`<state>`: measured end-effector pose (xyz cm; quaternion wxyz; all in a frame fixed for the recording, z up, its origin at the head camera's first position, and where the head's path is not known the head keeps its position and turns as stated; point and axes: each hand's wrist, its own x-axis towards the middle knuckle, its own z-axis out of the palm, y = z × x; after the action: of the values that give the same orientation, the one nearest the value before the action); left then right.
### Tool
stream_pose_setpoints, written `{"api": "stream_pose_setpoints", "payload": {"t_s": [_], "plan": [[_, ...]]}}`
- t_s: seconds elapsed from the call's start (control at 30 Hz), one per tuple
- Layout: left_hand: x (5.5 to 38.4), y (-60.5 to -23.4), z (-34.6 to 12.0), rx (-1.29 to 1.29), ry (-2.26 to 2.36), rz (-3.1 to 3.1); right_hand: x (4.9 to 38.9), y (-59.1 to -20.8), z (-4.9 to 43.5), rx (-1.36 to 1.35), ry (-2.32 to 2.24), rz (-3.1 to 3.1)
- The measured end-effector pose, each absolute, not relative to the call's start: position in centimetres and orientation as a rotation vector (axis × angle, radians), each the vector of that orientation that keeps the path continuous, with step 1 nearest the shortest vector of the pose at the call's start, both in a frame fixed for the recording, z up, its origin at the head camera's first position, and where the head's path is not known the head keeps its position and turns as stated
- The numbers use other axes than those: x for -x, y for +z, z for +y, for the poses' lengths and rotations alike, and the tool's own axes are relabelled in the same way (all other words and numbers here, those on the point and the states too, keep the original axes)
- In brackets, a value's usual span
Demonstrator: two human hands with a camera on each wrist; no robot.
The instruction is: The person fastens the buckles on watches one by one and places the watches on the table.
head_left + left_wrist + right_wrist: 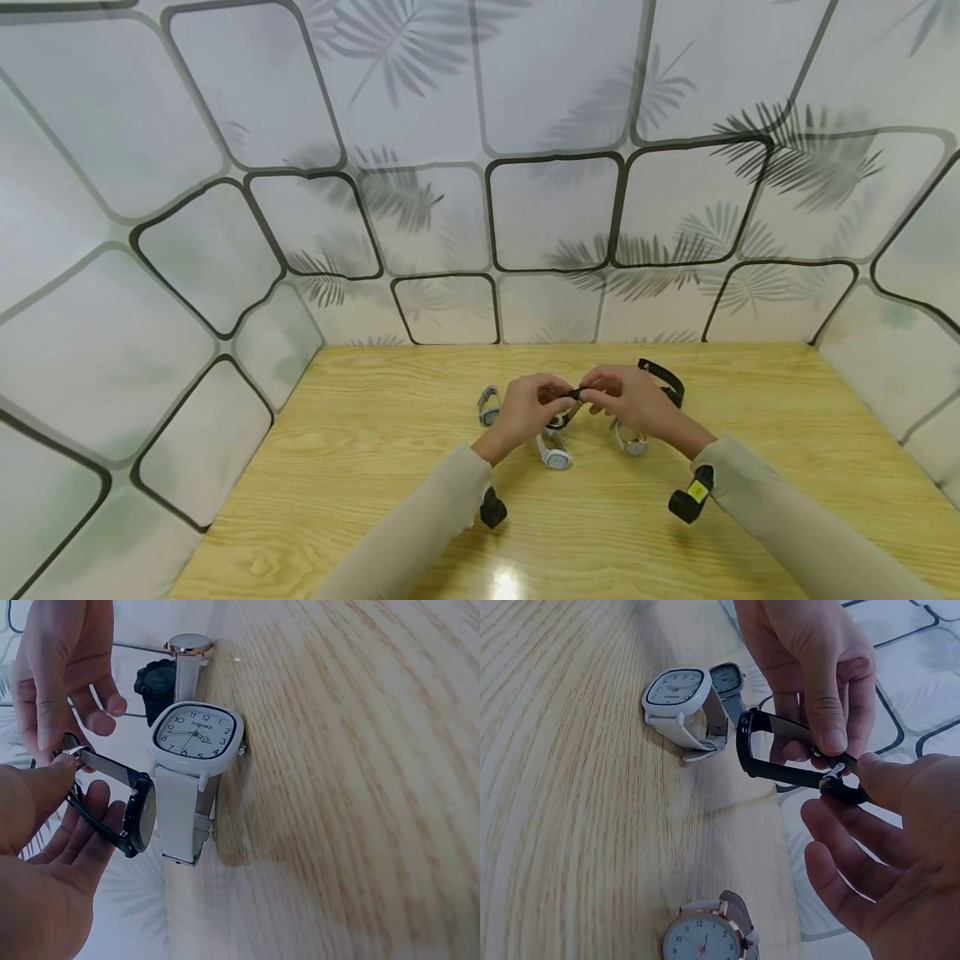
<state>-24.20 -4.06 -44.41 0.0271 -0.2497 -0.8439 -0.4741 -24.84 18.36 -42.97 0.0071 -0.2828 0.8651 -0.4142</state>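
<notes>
Both hands hold a black wristwatch (781, 774) by its strap, close over the table. My left hand (527, 406) pinches the strap by the buckle, its thumb pressed on the band in the right wrist view. From the other side, my right hand (632, 402) grips the strap end between thumb and fingers, its other fingers loosely bent. The silver buckle (832, 772) lies between the two thumbs, the strap forming a loop. Just below the hands a white square-faced watch (196, 733) rests on the table. The round rose-gold watch (701, 939) lies near my right hand.
A grey-blue watch (489, 415) stands left of my left hand. Behind my right hand lies another black watch (671, 382), partly covered by it. The wooden table (375, 467) meets patterned cloth walls (551, 217) at the back and sides.
</notes>
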Motion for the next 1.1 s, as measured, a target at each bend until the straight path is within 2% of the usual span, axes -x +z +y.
{"api": "stream_pose_setpoints", "payload": {"t_s": [1.1], "plan": [[24.04, -44.41, -4.58, 0.665, -1.599, -2.653, 24.61, -43.36, 17.94, 0.857, -1.283, 2.808]]}}
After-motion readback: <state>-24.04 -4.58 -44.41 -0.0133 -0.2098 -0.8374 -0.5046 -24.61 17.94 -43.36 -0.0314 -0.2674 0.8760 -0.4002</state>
